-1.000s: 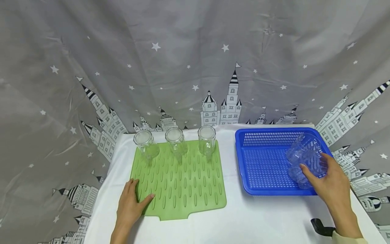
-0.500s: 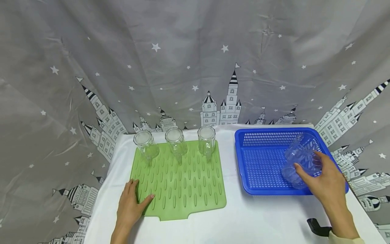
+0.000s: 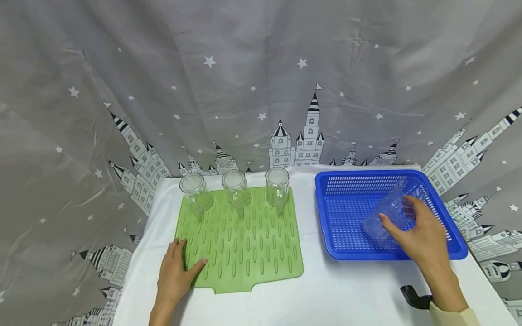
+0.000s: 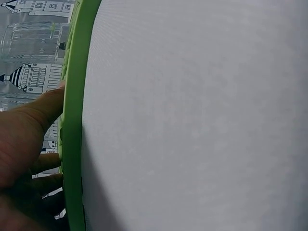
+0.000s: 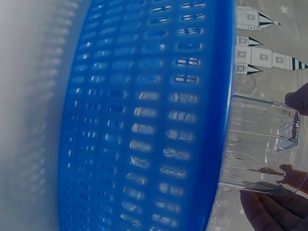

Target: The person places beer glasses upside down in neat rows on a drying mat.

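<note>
In the head view my right hand [image 3: 426, 233] grips a clear glass mug [image 3: 399, 213] by its sides, inside the blue basket [image 3: 340, 256]. The right wrist view shows thumb and fingers round the clear mug [image 5: 262, 144], which rises above the basket's rim. Other clear glass overlaps it in the basket, hard to tell apart. My left hand [image 3: 174, 270] rests on the left edge of a green drying mat [image 3: 244, 244], thumb on the surface. Three upside-down glass mugs stand in a row along the mat's back edge: left mug [image 3: 193, 183], middle mug [image 3: 234, 181], right mug [image 3: 277, 179].
White cloth [image 3: 314, 294] covers the table, showing between mat and basket. A grey curtain [image 3: 244, 45] with stars and castles hangs right behind the table. A black curved piece [image 3: 416, 298] sticks out by my right wrist.
My right hand has moved left within the basket, and the mug in its grip has moved left too. My left hand and the three mugs on the mat have stayed put.
</note>
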A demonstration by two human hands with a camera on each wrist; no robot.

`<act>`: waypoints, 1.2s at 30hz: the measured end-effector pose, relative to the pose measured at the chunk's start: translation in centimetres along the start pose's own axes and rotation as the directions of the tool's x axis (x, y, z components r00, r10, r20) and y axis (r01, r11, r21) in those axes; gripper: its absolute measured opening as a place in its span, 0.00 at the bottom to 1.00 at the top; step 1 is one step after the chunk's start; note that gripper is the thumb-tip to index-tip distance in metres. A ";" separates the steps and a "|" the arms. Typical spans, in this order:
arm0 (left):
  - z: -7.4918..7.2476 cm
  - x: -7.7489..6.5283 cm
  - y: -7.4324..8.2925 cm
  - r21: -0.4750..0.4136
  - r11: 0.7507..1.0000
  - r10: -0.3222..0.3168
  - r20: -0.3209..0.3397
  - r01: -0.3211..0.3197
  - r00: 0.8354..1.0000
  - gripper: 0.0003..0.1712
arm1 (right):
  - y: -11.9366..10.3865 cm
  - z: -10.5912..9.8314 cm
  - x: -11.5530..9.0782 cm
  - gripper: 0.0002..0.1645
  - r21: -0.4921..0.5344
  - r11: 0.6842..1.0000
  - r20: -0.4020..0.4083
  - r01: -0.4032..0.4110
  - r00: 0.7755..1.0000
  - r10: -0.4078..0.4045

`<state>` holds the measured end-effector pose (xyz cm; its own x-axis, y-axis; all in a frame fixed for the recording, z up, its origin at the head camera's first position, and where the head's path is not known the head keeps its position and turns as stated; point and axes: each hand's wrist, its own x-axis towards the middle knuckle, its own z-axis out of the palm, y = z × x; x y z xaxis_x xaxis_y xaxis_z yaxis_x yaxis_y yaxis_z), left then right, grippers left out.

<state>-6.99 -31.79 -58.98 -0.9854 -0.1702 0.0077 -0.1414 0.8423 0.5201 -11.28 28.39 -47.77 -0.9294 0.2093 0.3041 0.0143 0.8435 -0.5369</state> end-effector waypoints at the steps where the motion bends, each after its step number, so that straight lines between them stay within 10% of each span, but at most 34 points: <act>1: 0.0 0.0 0.1 -0.001 1.000 0.002 0.003 -0.002 1.000 0.56 | -0.1 0.1 0.1 0.53 0.002 1.000 -0.003 0.004 1.000 -0.004; 36: -0.3 0.0 0.2 0.014 1.000 -0.026 0.033 0.025 0.999 0.56 | -5.0 1.4 1.5 0.51 0.091 0.980 -0.028 0.179 0.984 -0.177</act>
<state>-7.00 -31.83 -58.60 -0.9840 -0.1750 -0.0338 -0.1677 0.8447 0.5083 -13.30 23.82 -45.74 -0.9064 0.0703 0.4165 -0.1861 0.8187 -0.5432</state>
